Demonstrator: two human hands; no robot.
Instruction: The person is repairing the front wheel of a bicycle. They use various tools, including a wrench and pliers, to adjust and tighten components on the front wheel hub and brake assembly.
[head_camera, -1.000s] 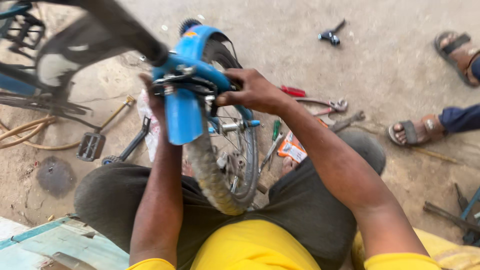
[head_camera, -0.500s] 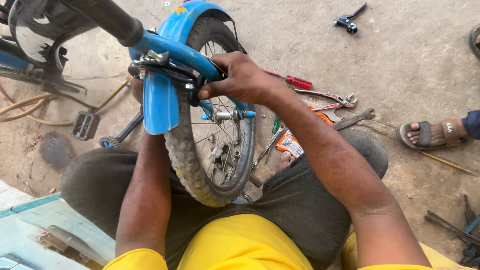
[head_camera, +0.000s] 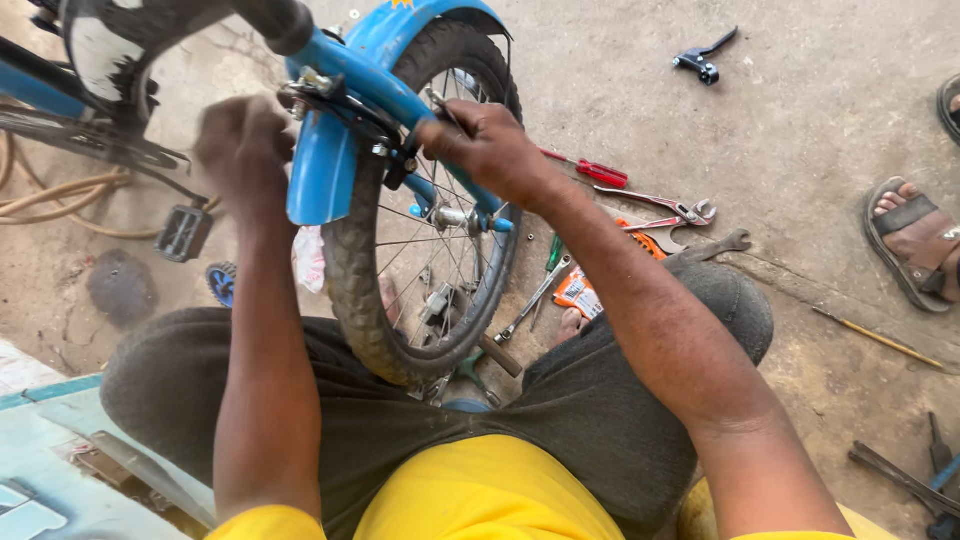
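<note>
A small blue bicycle stands between my knees, its wheel (head_camera: 352, 270) with a knobbly tyre under a blue mudguard (head_camera: 320, 170). My left hand (head_camera: 243, 143) is curled by the left side of the rim brake (head_camera: 345, 100) at the top of the fork; its grip is blurred. My right hand (head_camera: 487, 148) pinches the brake's right arm beside the fork leg. The spokes and hub (head_camera: 452, 215) show through the wheel.
Tools lie on the concrete to the right: a red-handled screwdriver (head_camera: 592, 171), pliers (head_camera: 668, 208), a wrench (head_camera: 722, 243), a brake lever (head_camera: 700, 58). Another person's sandalled foot (head_camera: 915, 238) is at the right edge. A pedal (head_camera: 184, 232) and hose (head_camera: 60, 195) lie left.
The view has dropped closer to the wheel. My left hand has come up from behind the mudguard to the brake's left side. My right hand stays on the brake.
</note>
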